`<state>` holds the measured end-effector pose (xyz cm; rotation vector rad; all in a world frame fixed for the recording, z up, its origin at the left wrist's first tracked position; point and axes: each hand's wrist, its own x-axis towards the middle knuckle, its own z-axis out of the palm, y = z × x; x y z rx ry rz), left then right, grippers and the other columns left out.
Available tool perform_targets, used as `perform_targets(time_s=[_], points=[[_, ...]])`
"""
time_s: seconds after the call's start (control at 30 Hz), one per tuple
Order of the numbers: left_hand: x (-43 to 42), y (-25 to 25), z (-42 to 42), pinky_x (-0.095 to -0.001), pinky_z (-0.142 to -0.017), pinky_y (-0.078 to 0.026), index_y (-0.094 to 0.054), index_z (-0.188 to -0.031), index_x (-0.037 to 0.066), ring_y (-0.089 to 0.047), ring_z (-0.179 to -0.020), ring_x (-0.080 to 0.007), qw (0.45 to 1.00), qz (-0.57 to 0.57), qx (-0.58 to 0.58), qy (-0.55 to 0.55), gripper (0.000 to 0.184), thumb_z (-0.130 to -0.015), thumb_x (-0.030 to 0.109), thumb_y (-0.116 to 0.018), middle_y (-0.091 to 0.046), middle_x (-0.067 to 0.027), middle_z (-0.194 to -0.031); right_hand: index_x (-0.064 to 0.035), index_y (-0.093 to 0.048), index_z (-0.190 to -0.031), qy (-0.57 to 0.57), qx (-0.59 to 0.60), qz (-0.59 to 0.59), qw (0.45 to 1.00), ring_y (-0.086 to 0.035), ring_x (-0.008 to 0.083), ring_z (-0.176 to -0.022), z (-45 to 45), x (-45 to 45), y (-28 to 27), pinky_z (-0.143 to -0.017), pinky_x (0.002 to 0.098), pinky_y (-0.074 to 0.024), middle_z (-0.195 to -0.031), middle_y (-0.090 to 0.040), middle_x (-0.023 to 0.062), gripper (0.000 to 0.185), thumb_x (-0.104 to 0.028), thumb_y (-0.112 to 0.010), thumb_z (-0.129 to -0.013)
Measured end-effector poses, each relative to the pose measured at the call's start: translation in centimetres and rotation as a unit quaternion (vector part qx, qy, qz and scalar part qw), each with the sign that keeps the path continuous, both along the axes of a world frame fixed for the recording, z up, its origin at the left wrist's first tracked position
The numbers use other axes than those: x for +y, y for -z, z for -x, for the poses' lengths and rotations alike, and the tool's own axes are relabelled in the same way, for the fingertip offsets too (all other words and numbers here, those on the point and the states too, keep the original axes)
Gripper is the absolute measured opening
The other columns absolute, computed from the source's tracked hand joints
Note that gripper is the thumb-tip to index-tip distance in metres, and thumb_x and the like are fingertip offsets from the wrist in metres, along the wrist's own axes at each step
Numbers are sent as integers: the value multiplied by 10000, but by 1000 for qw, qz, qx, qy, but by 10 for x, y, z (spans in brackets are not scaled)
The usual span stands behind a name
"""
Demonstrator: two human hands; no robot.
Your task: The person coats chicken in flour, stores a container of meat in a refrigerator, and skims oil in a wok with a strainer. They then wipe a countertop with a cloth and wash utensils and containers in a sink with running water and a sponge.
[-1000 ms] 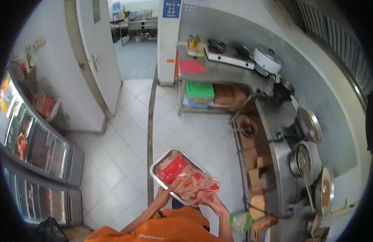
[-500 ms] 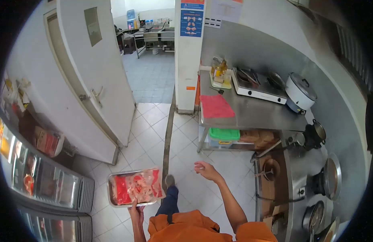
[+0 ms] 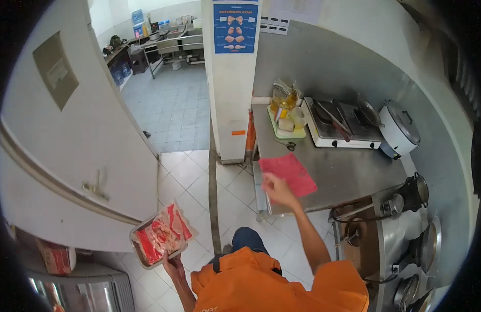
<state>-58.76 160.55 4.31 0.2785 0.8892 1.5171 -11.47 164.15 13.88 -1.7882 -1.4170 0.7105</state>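
A metal tray (image 3: 141,253) holds a clear and red plastic package (image 3: 165,234) with pale contents. My left hand (image 3: 173,263) grips the tray's near right edge from below. The package overhangs the tray's right side. Over the near left part of the steel table (image 3: 344,169), my right hand (image 3: 277,188) overlaps the pink cloth (image 3: 292,171) in view, fingers bent together; whether it touches the cloth or holds anything cannot be made out.
A white stove (image 3: 344,141), a lidded pot (image 3: 399,127), scissors (image 3: 288,145) and a tray of bottles (image 3: 287,127) stand on the table. A pillar (image 3: 232,104) is ahead, a door (image 3: 69,114) at left, pans (image 3: 432,244) at right.
My right hand let go of the tray and moved forward to the table's near edge. The tray went left in my left hand. The view has moved closer to the table and pillar.
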Motion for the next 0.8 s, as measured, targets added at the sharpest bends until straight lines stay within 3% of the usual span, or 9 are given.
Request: perform_targets(time_s=[0.03, 0.13, 0.23, 0.37, 0.5, 0.8], points=[[23, 3, -4, -412, -1003, -449, -460, -1273, -39, -521, -1177, -265, 1000, -2, -11, 6, 452, -909, 212, -557, -526, -159, -1279, -41, -533, -1188, 17, -17, -64, 998, -626, 172, -755, -17, 38, -12, -696, 325, -490, -827, -653, 99, 354, -159, -611, -864], [72, -6, -28, -394, -976, -475, -450, -1279, -43, -528, -1164, -268, 999, -12, -13, -26, 465, -907, 214, -558, -521, -161, -1283, -73, -473, -1263, 81, -136, -138, 978, -641, 293, -786, -71, 152, -58, -710, 393, -493, -867, -651, 152, 384, -154, -548, -895], [108, 10, -35, -384, -953, -492, -443, -1285, -46, -541, -1140, -263, 997, -20, 4, -74, 481, -897, 211, -566, -526, -159, -1272, -109, -437, -1324, 110, -258, -305, 910, -619, 402, -844, -115, 256, -136, -734, 459, -484, -984, -633, 209, 425, -176, -520, -913], [147, -10, -71, -386, -978, -463, -437, -1282, -63, -533, -1140, -263, 985, -13, 44, -169, 522, -879, 227, -597, -524, -166, -1269, -146, -411, -1367, 212, -354, -297, 861, -618, 398, -781, -200, 394, -192, -693, 465, -505, -943, -613, 215, 448, -212, -480, -930], [174, -13, -75, -368, -976, -455, -440, -1277, -68, -524, -1145, -263, 977, -1, 79, -199, 548, -859, 232, -628, -517, -167, -1271, -181, -317, -1433, 215, -399, -226, 862, -637, 376, -795, -254, 471, -226, -664, 481, -520, -963, -589, 219, 583, -154, -504, -882], [218, -12, -98, -366, -972, -457, -442, -1275, -67, -525, -1142, -261, 966, 48, 109, -229, 545, -858, 232, -629, -519, -166, -1265, -191, -220, -1478, 208, -437, -170, 858, -657, 314, -726, -278, 532, -229, -622, 465, -531, -929, -597, 176, 724, -132, -530, -826]])
